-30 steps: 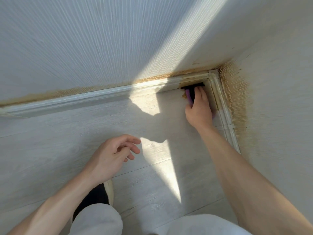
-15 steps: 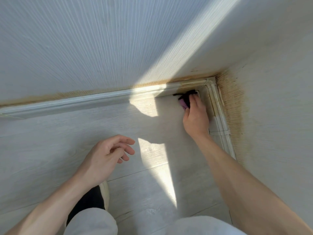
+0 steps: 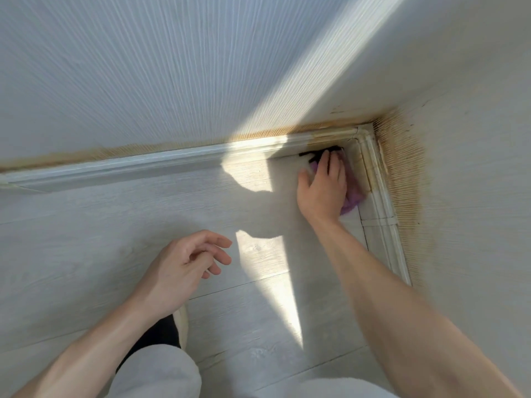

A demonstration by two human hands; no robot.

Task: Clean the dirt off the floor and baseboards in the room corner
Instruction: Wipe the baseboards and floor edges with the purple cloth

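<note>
My right hand (image 3: pixel 323 188) lies flat on a purple cloth (image 3: pixel 354 196) and presses it onto the pale floor (image 3: pixel 115 225) in the room corner. The cloth pokes out to the right of my palm. Black dirt (image 3: pixel 311 155) is smeared just past my fingertips, where the floor meets the back baseboard (image 3: pixel 143 165). The right baseboard (image 3: pixel 382 202) looks yellowed and grimy near the corner. My left hand (image 3: pixel 184 268) hovers over the floor with loosely curled fingers and holds nothing.
Brown stains (image 3: pixel 402 173) run up the ribbed wallpaper above both baseboards. A shoe (image 3: pixel 181 323) and my knees in light trousers (image 3: pixel 155 372) sit at the bottom. Sunlight patches lie across the floor.
My right hand has shifted a little left along the back baseboard and spread flatter. The cloth now shows at the right of the hand instead of under the fingertips. The left hand barely moved.
</note>
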